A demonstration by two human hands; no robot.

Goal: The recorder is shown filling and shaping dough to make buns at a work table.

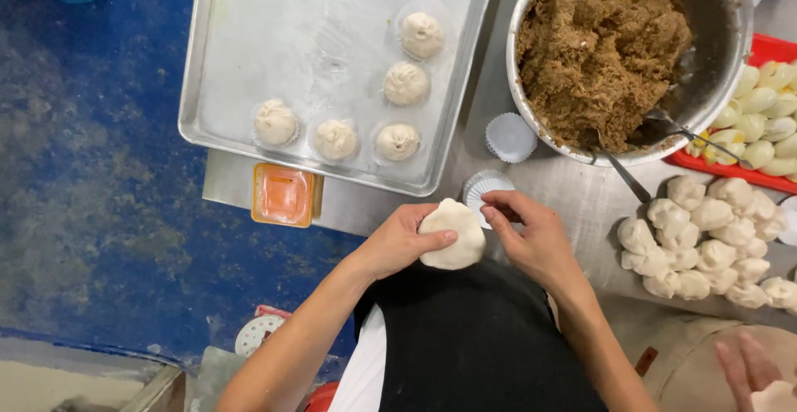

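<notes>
Head view: hands meet over a black apron, close to the edge of the steel table (573, 192).
Left hand (398, 242): cupped under a round piece of white dough (452, 234), thumb laid across its lower face, fingers closed around it.
Right hand (531, 238): fingertips pinched together on the dough's right edge, just beside the left hand.
Dough: held in the air between both hands, in front of the table, just below a stack of white paper cups (484, 186).
Tray (249, 63): metal baking tray at the upper left, carrying five pleated buns (398, 141) in paper cups, three in a row along its near side and two more climbing its right side.
Scale (285, 195): small orange device under the tray's near rim.
Bowl (722, 39): large metal bowl at the upper right, full of brown filling (602, 43), with a spoon (623, 171) leaning over its rim.
Dough pile (706, 238): heap of white dough lumps on the table, right of the right hand.
Red tray (776, 51): at the far right, holding pale pieces.
Another person: a hand (747, 370) at the lower right corner, well apart.
</notes>
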